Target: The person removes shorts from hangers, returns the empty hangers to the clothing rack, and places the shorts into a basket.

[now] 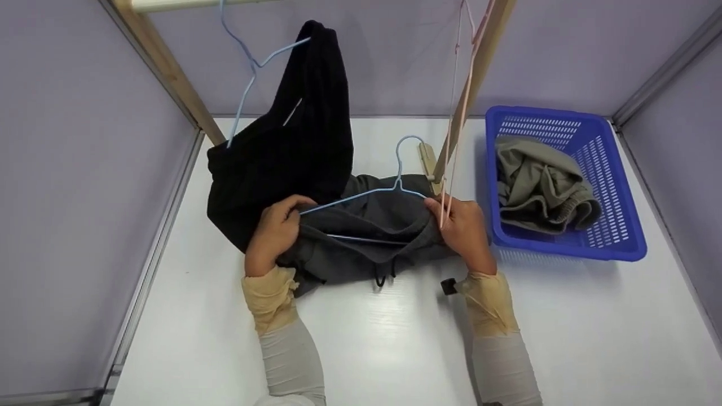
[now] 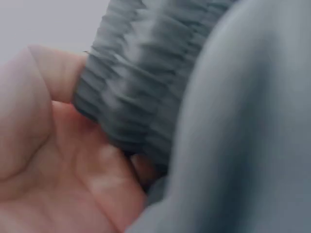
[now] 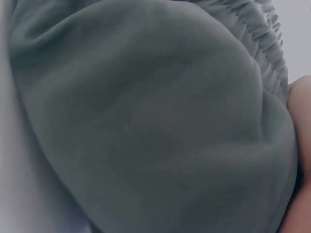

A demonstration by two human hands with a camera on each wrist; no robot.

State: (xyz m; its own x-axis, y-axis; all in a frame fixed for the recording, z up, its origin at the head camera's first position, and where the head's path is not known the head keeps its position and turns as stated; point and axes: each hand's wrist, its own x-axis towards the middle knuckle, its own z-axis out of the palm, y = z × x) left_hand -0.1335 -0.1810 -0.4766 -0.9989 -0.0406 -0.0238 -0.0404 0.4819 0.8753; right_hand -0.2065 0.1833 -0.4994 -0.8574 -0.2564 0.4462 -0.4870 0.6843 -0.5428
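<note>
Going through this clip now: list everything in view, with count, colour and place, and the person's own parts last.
Garment: one, dark grey, between the hands on the table
Hanger: one, light blue, in the grey garment's open waist
Black garment: one, black, hanging at left
Second hanger: one, light blue, in the black garment
Pink hanger: at least one, pink, upper right
Basket: one, blue, at right
Basket garment: apparently one, olive-grey, inside the basket
Rack: one, light wood, at the back
Table: one, white, underneath
Walls: several, pale lavender, around the table
Sleeves: two, light grey, tan at the wrists
Left hand: one, bare, gripping the waistband
Right hand: one, bare, at the waistband's other end
</note>
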